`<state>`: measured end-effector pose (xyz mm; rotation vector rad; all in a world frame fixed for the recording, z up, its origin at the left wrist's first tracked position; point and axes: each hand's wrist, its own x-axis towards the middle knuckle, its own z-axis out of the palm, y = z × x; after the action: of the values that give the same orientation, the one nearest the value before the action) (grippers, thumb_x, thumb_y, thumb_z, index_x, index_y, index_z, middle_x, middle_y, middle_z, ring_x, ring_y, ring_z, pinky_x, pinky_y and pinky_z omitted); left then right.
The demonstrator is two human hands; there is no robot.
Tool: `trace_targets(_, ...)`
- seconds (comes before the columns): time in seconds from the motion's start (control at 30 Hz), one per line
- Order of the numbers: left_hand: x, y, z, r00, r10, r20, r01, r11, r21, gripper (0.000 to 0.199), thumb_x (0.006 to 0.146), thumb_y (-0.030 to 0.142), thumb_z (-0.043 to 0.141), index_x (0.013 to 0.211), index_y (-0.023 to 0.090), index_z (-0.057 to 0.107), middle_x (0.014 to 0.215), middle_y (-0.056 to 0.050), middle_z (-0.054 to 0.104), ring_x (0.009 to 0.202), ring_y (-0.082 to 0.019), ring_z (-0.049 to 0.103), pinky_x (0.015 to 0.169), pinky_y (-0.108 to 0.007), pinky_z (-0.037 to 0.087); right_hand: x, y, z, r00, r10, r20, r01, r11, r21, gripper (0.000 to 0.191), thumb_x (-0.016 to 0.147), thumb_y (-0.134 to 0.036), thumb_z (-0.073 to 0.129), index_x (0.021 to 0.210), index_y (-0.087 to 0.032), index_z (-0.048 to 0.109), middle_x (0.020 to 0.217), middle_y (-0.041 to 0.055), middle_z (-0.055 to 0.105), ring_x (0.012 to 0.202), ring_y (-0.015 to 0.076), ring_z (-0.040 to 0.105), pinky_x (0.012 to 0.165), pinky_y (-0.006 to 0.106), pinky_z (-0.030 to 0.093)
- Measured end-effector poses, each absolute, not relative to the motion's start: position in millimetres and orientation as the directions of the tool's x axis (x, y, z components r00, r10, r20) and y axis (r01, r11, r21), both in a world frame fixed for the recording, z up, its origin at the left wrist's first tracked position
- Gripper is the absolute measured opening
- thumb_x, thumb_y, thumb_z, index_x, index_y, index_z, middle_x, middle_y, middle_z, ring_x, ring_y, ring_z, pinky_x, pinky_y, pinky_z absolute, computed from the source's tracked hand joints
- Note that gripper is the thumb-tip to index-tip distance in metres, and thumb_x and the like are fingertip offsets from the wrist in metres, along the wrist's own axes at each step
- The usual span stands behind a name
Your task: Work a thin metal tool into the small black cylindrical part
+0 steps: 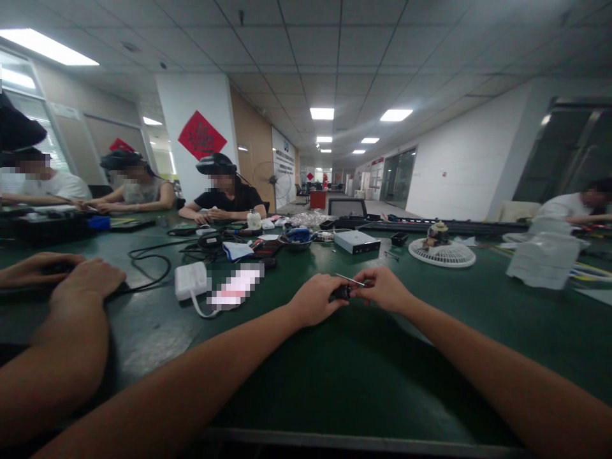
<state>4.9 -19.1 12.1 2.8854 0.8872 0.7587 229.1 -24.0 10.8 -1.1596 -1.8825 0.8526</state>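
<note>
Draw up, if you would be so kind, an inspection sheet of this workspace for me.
Surface: green tabletop, catching a light sheen at the left.
Job's things: a dark part and a thin metal rod, both held above the table; finer detail is too small to tell.
Clutter: silver box, round white grille, translucent plastic piece, white box.
Hands: left hand grips the dark part; right hand pinches the rod.
Cables: black cable looping at the left; white cord from the white box.
Surroundings: co-workers seated around, one co-worker's hand close at the left; red diamond sign on a pillar.
</note>
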Motion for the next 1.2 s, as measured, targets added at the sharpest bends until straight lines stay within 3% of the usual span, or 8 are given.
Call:
trace_targets(0.23, 6, -20, 13, 0.721, 0.553, 0.418, 0.536, -0.827, 0.17, 0.042, 0.09, 0.034, 0.067, 0.129, 0.021, 0.06, 0.12, -0.008, 0.069, 0.108, -0.025, 0.062, 0.097, -0.038, 0.044, 228, -26, 13, -0.256, 0.936, 0.242, 0.465, 0.339, -0.817, 0.028, 0.069, -0.033, 0.08, 0.09, -0.016, 0.072, 0.077, 0.0021, 0.073, 0.05, 0.0124, 0.056, 0.04, 0.022, 0.041)
trace_targets(0.37, 4, -16, 11, 0.718, 0.549, 0.428, 0.524, -0.831, 0.186, 0.043, 0.089, 0.034, 0.068, 0.13, 0.022, 0.059, 0.122, -0.008, 0.069, 0.11, -0.025, 0.062, 0.098, -0.039, 0.044, 229, -22, 10, -0.218, 0.918, 0.331, 0.53, 0.396, -0.75, 0.025, 0.07, -0.033, 0.08, 0.086, -0.016, 0.072, 0.076, 0.0022, 0.071, 0.063, 0.0151, 0.061, 0.053, 0.024, 0.046)
trace_targets(0.5, 3, -17, 11, 0.746, 0.518, 0.419, 0.49, -0.852, 0.182, 0.042, 0.089, 0.033, 0.069, 0.128, 0.022, 0.06, 0.122, -0.007, 0.068, 0.11, -0.025, 0.062, 0.098, -0.038, 0.043, 232, -15, 2, -0.311, 0.888, 0.339, 0.489, 0.456, -0.744, 0.027, 0.07, -0.036, 0.082, 0.083, -0.015, 0.069, 0.077, 0.0022, 0.069, 0.072, 0.0172, 0.062, 0.064, 0.027, 0.047)
trace_targets(0.6, 3, -18, 12, 0.753, 0.508, 0.417, 0.481, -0.859, 0.178, 0.04, 0.088, 0.032, 0.069, 0.126, 0.02, 0.061, 0.12, -0.007, 0.069, 0.109, -0.024, 0.062, 0.097, -0.037, 0.043, 231, -13, -2, -0.344, 0.886, 0.31, 0.452, 0.446, -0.773, 0.032, 0.071, -0.038, 0.081, 0.087, -0.016, 0.066, 0.07, -0.0017, 0.063, 0.064, 0.0138, 0.056, 0.058, 0.025, 0.041)
trace_targets(0.77, 6, -18, 12, 0.706, 0.539, 0.46, 0.506, -0.838, 0.205, 0.037, 0.089, 0.033, 0.069, 0.122, 0.02, 0.062, 0.117, -0.005, 0.071, 0.105, -0.023, 0.063, 0.094, -0.036, 0.044, 229, -16, 2, -0.263, 0.908, 0.327, 0.539, 0.419, -0.731, 0.032, 0.074, -0.042, 0.078, 0.086, -0.015, 0.067, 0.059, -0.0072, 0.045, 0.054, 0.0104, 0.04, 0.049, 0.024, 0.028)
trace_targets(1.2, 7, -18, 11, 0.679, 0.561, 0.474, 0.54, -0.819, 0.195, 0.036, 0.084, 0.033, 0.072, 0.116, 0.019, 0.064, 0.11, -0.006, 0.072, 0.1, -0.024, 0.064, 0.091, -0.037, 0.045, 220, -34, 13, -0.285, 0.866, 0.41, 0.692, 0.482, -0.538, 0.02, 0.076, -0.034, 0.07, 0.082, -0.016, 0.074, 0.053, -0.0058, 0.047, 0.05, 0.0098, 0.041, 0.05, 0.025, 0.029)
